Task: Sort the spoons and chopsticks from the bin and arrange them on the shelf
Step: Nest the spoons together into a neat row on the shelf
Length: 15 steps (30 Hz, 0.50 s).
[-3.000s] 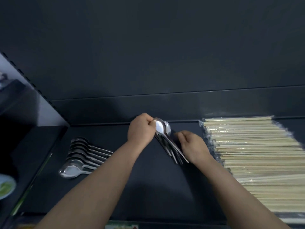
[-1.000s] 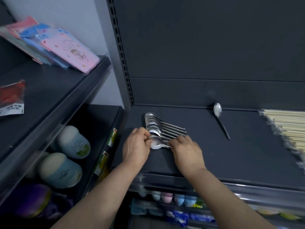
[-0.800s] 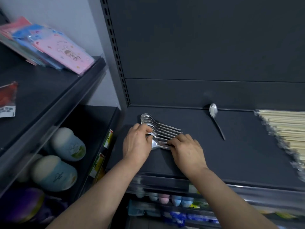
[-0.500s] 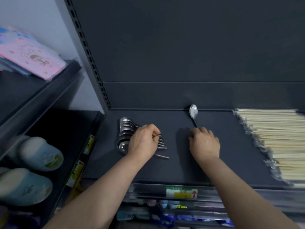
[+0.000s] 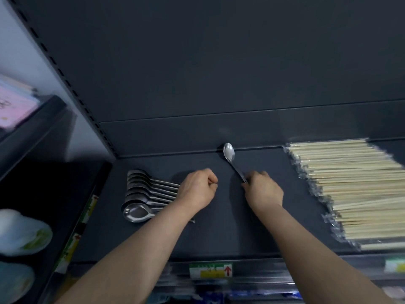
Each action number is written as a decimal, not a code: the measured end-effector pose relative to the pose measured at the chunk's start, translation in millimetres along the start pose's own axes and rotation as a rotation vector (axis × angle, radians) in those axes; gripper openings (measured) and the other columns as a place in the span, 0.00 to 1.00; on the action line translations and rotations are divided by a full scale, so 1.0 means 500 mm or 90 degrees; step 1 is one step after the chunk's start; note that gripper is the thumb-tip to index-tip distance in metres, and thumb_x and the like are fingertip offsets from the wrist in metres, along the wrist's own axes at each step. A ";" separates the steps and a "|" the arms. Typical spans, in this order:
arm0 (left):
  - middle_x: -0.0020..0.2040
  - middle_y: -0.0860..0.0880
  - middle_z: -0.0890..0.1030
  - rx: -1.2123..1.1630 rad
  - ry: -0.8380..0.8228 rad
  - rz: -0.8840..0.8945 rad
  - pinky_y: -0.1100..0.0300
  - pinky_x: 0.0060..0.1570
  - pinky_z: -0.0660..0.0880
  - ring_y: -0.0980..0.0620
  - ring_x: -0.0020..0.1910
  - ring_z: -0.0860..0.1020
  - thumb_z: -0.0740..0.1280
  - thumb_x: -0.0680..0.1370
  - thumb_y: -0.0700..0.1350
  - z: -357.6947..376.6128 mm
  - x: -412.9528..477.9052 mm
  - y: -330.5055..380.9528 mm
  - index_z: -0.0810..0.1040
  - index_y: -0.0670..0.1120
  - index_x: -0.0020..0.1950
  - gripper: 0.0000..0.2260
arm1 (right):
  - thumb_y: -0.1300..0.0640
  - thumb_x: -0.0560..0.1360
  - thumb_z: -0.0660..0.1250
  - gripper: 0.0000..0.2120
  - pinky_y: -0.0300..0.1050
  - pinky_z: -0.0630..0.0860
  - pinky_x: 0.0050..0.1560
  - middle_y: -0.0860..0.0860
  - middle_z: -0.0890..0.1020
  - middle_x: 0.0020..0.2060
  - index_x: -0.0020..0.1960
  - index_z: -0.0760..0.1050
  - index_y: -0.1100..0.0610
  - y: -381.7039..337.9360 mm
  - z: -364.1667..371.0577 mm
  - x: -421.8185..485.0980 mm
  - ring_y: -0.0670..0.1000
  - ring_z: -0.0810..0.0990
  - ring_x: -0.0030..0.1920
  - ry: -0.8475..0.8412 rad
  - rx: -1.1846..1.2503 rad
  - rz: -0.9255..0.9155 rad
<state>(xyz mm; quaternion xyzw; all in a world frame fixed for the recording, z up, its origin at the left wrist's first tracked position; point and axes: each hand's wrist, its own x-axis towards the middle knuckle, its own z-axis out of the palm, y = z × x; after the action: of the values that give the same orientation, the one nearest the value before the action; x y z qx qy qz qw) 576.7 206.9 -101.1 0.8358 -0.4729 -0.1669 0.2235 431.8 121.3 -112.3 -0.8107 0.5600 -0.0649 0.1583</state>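
Right hand (image 5: 263,190) fingers curled, pinching the handle end of a single silver metal spoon (image 5: 229,152); the spoon lies flat, its bowl beyond the hand against the back panel. Left hand (image 5: 197,189), just beside the right, is curled in a loose fist, nothing visibly held, sitting over the handle ends of a row of overlapping silver metal spoons (image 5: 139,194), bowls out to its left. Right of the right hand, near but apart: plastic-wrapped pale wooden chopsticks (image 5: 355,189), laid crosswise. All on the dark grey metal shelf (image 5: 219,233).
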 end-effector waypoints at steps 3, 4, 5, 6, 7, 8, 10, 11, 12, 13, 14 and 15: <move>0.51 0.52 0.84 -0.020 -0.003 -0.028 0.55 0.57 0.75 0.50 0.56 0.79 0.68 0.77 0.47 0.009 0.011 0.004 0.78 0.48 0.57 0.10 | 0.53 0.76 0.65 0.08 0.42 0.70 0.42 0.51 0.81 0.50 0.53 0.80 0.49 0.008 -0.012 0.015 0.56 0.80 0.51 -0.094 0.024 0.033; 0.53 0.52 0.83 -0.025 0.004 -0.046 0.56 0.58 0.74 0.49 0.57 0.79 0.68 0.77 0.48 0.012 0.016 0.005 0.76 0.46 0.59 0.12 | 0.53 0.75 0.65 0.08 0.42 0.71 0.43 0.51 0.82 0.49 0.52 0.81 0.49 0.009 -0.017 0.019 0.56 0.80 0.50 -0.138 0.015 0.040; 0.55 0.51 0.83 -0.024 0.015 -0.062 0.56 0.58 0.73 0.47 0.58 0.78 0.67 0.77 0.49 0.015 0.021 0.006 0.76 0.44 0.60 0.14 | 0.53 0.74 0.65 0.09 0.42 0.72 0.44 0.50 0.82 0.50 0.52 0.81 0.49 0.010 -0.020 0.022 0.55 0.80 0.51 -0.176 0.001 0.041; 0.57 0.49 0.81 -0.022 0.021 -0.077 0.56 0.56 0.73 0.46 0.57 0.78 0.67 0.77 0.50 0.019 0.027 0.005 0.76 0.43 0.60 0.15 | 0.52 0.74 0.65 0.09 0.42 0.72 0.45 0.50 0.82 0.50 0.52 0.81 0.50 0.011 -0.021 0.023 0.54 0.80 0.51 -0.205 -0.014 0.037; 0.57 0.47 0.81 -0.027 0.026 -0.094 0.55 0.54 0.74 0.44 0.56 0.78 0.67 0.77 0.50 0.021 0.031 0.006 0.75 0.42 0.58 0.15 | 0.53 0.74 0.64 0.09 0.42 0.72 0.46 0.50 0.81 0.50 0.52 0.80 0.50 0.011 -0.021 0.021 0.54 0.80 0.51 -0.223 -0.029 0.031; 0.54 0.45 0.81 -0.043 0.030 -0.111 0.54 0.52 0.75 0.43 0.54 0.79 0.68 0.76 0.50 0.023 0.035 0.006 0.74 0.42 0.57 0.15 | 0.53 0.75 0.64 0.09 0.42 0.72 0.46 0.50 0.81 0.51 0.52 0.80 0.51 0.010 -0.021 0.017 0.54 0.79 0.51 -0.234 -0.042 0.025; 0.47 0.44 0.83 -0.080 0.042 -0.133 0.51 0.50 0.77 0.42 0.49 0.81 0.67 0.75 0.47 0.024 0.041 0.004 0.73 0.43 0.54 0.12 | 0.54 0.75 0.64 0.09 0.42 0.72 0.46 0.50 0.81 0.51 0.53 0.80 0.50 0.012 -0.021 0.011 0.53 0.79 0.52 -0.240 -0.050 0.016; 0.45 0.44 0.83 -0.085 0.050 -0.138 0.51 0.49 0.77 0.42 0.48 0.81 0.66 0.75 0.47 0.023 0.043 0.002 0.73 0.45 0.53 0.10 | 0.54 0.75 0.65 0.09 0.42 0.72 0.47 0.50 0.81 0.52 0.53 0.80 0.50 0.012 -0.024 0.008 0.53 0.79 0.52 -0.240 -0.050 0.013; 0.44 0.44 0.83 -0.088 0.060 -0.141 0.50 0.49 0.77 0.42 0.48 0.81 0.65 0.76 0.46 0.019 0.044 0.001 0.73 0.46 0.52 0.08 | 0.53 0.74 0.66 0.09 0.42 0.73 0.47 0.50 0.81 0.52 0.54 0.80 0.50 0.012 -0.029 0.002 0.53 0.79 0.53 -0.239 -0.051 0.009; 0.43 0.45 0.83 -0.100 0.074 -0.147 0.50 0.48 0.78 0.42 0.47 0.81 0.65 0.76 0.46 0.015 0.045 -0.002 0.73 0.48 0.50 0.05 | 0.53 0.74 0.67 0.09 0.42 0.73 0.48 0.49 0.81 0.53 0.53 0.79 0.50 0.011 -0.035 -0.003 0.53 0.79 0.54 -0.236 -0.053 -0.001; 0.43 0.45 0.83 -0.127 0.088 -0.154 0.49 0.47 0.79 0.42 0.46 0.81 0.64 0.76 0.45 0.009 0.044 -0.004 0.73 0.49 0.48 0.02 | 0.52 0.73 0.69 0.08 0.42 0.73 0.48 0.49 0.80 0.54 0.52 0.79 0.50 0.008 -0.038 -0.009 0.53 0.78 0.54 -0.233 -0.049 -0.017; 0.42 0.46 0.83 -0.163 0.105 -0.158 0.48 0.46 0.80 0.43 0.45 0.81 0.64 0.75 0.44 0.003 0.041 -0.009 0.72 0.51 0.45 0.02 | 0.50 0.72 0.70 0.09 0.43 0.73 0.50 0.49 0.79 0.54 0.52 0.77 0.50 0.003 -0.042 -0.017 0.53 0.78 0.55 -0.226 -0.032 -0.037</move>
<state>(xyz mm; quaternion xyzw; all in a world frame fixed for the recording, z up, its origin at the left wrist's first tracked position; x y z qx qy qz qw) 589.5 190.8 -106.0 0.8633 -0.3212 -0.1826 0.3437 421.4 124.8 -92.5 -0.8289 0.5008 0.0887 0.2329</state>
